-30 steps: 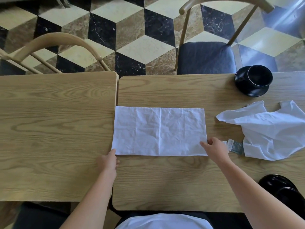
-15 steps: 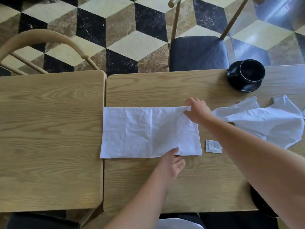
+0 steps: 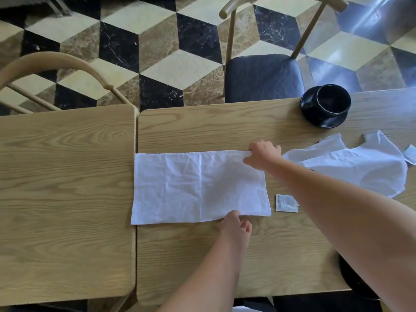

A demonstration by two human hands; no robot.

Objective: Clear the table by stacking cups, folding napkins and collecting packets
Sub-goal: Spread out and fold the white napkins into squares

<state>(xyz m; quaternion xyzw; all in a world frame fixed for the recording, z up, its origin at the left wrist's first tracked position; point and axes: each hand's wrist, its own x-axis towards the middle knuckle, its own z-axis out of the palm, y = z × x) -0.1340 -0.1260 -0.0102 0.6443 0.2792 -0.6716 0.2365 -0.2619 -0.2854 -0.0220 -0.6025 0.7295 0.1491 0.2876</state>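
Note:
A white napkin (image 3: 198, 186), folded to a long rectangle, lies flat on the wooden table (image 3: 225, 255). My right hand (image 3: 262, 154) pinches its far right corner. My left hand (image 3: 235, 224) grips its near edge, right of the middle crease. A crumpled white napkin (image 3: 360, 167) lies to the right. A small white packet (image 3: 286, 203) sits between the two napkins. Another packet (image 3: 409, 154) shows at the right edge. A black cup (image 3: 333, 101) stands on a black saucer (image 3: 319, 119) at the far right.
A second wooden table (image 3: 65, 199) adjoins on the left with a narrow gap. A chair with a dark seat (image 3: 261, 77) stands behind the table, another chair back (image 3: 58, 64) at the far left. A dark object (image 3: 351, 280) lies at the near right edge, under my arm.
My left hand moved from the napkin's near left corner to its near edge on the right. My right hand moved from the near right corner up to the far right corner.

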